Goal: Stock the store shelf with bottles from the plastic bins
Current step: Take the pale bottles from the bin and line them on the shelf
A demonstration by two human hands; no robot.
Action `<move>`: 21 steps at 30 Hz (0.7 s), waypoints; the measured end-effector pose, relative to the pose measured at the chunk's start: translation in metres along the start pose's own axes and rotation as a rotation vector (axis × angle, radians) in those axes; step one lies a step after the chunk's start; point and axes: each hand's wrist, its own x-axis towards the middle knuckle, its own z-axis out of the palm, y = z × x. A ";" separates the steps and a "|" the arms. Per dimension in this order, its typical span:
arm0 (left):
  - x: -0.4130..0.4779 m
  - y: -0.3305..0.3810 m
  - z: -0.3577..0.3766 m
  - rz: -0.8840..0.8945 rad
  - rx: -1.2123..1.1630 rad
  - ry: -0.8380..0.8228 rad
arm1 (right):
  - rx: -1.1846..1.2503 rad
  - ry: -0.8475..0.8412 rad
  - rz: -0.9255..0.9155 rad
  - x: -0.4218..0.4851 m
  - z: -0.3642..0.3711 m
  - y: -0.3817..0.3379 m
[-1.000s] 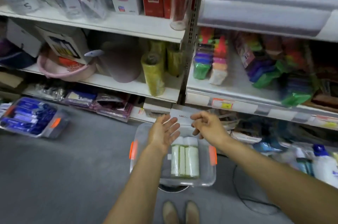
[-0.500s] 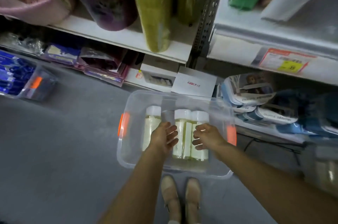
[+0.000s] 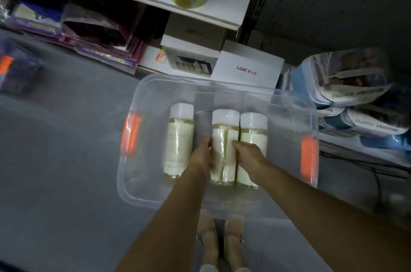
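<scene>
— Bottles [image 3: 253, 129]: where are they?

— In the bin [image 3: 155, 196], lying flat with their caps toward the shelf [image 3: 200, 11]. The bin sits on the floor [image 3: 55, 160], its far rim just beside two boxes [image 3: 249, 67].

— Any room to move in there?

— Yes. There is a gap between the left bottle [image 3: 178, 138] and the middle bottle [image 3: 224, 122], while the middle bottle and right bottle [image 3: 255, 138] touch. Bare bottom runs along both side walls, wider on the right. The bin is open-topped.

— Counts?

— Three bottles, two latches [image 3: 131, 134] (one on each short side) and two hands.

— And the hands?

— The left hand [image 3: 201, 154] is down in that gap, curled against the middle bottle's flank, its fingertips hidden. The right hand [image 3: 249, 154] curls over the right bottle, with the thumb lying at the seam between the two touching bottles.

— Materials?

— The bin is clear plastic with rounded corners, and its latches are orange. The bottles are cylinders with white caps, cream labels and pale yellowish contents. The boxes are white card and the floor is grey (rather blurred).
</scene>
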 end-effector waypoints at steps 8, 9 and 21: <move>0.001 0.011 0.006 -0.061 0.124 -0.034 | 0.065 -0.054 0.074 0.012 0.018 0.001; 0.000 0.014 0.006 -0.060 0.146 -0.044 | 0.081 -0.049 0.084 0.012 0.020 0.001; -0.017 0.014 -0.019 0.119 0.171 -0.080 | 0.034 -0.111 -0.041 -0.059 0.006 -0.021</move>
